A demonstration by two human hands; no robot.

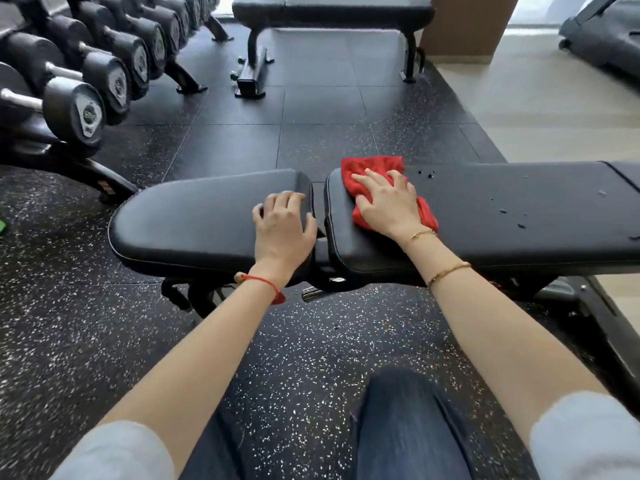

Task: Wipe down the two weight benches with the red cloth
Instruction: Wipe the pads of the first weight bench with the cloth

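My right hand [388,202] lies flat on the red cloth [377,174], fingers [367,180] spread and straight, pressing it onto the near bench [502,209]. The cloth sits at the left end of the long back pad [519,237], just beside the gap to the seat pad [194,216]. My left hand [282,230] rests on the right end of the seat pad, fingers bent with the tips on the vinyl, holding nothing. To the right of the cloth I see droplets [429,174] scattered over the back pad, though the far ones are small and may be scuffs. The second bench [346,10] stands well apart across the rubber floor [311,109]. A rack of dumbbells [90,81] runs along the left. My knee [405,427] in dark jeans shows at the bottom edge.
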